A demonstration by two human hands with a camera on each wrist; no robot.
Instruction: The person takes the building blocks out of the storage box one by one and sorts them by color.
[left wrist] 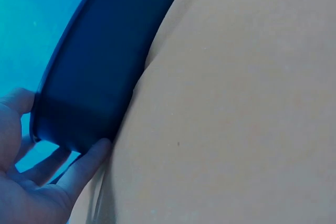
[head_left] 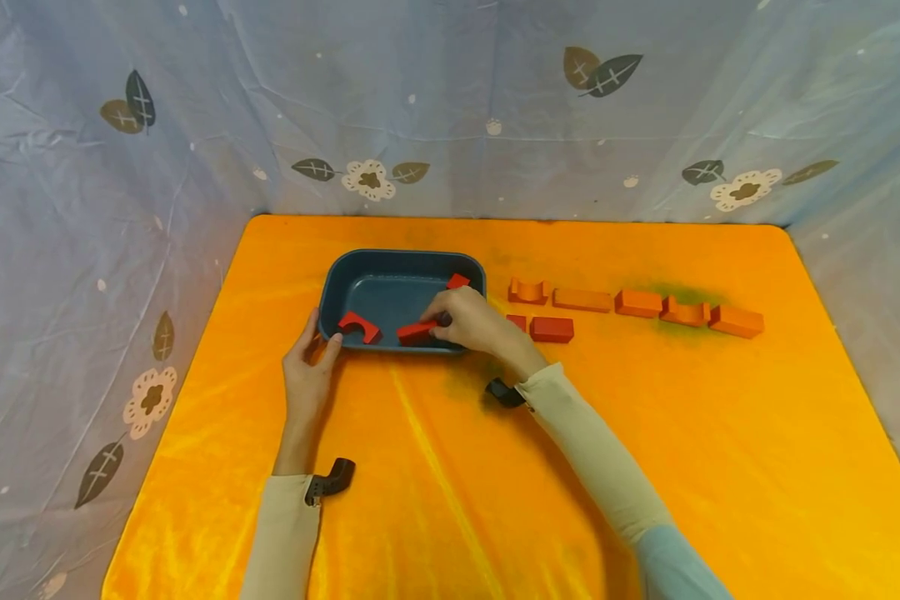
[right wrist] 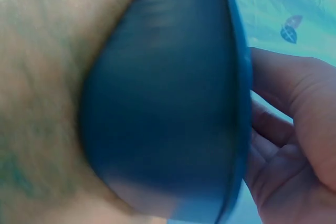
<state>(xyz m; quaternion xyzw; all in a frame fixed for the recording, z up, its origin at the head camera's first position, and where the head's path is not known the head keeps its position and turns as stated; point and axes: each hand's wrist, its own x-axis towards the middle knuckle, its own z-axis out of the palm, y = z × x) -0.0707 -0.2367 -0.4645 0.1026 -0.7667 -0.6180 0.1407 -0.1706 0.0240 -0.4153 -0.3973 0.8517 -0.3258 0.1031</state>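
A dark blue tray [head_left: 405, 255] with rounded corners stands on the table, tilted by perspective in both wrist views. My left hand [head_left: 309, 367] grips its near left corner, thumb at the rim and fingers along the outer wall [left wrist: 89, 72]. Reaching over the near right rim, my right hand [head_left: 468, 319] pinches a red block [head_left: 415, 334] low inside the tray. A red arch block [head_left: 358, 327] lies by the left hand's thumb, and another red block [head_left: 458, 282] is in the far right corner. In the right wrist view the tray wall [right wrist: 168, 98] hides the fingertips and block.
Right of the tray, orange blocks form a row: a curved-top one [head_left: 528, 292], a flat one [head_left: 582, 300] and several more up to a block [head_left: 736, 321]. Before them lie a red block [head_left: 552, 330] and a partly hidden red one [head_left: 517, 322]. Patterned curtain [head_left: 495, 100] borders the yellow-orange cloth [head_left: 420, 500].
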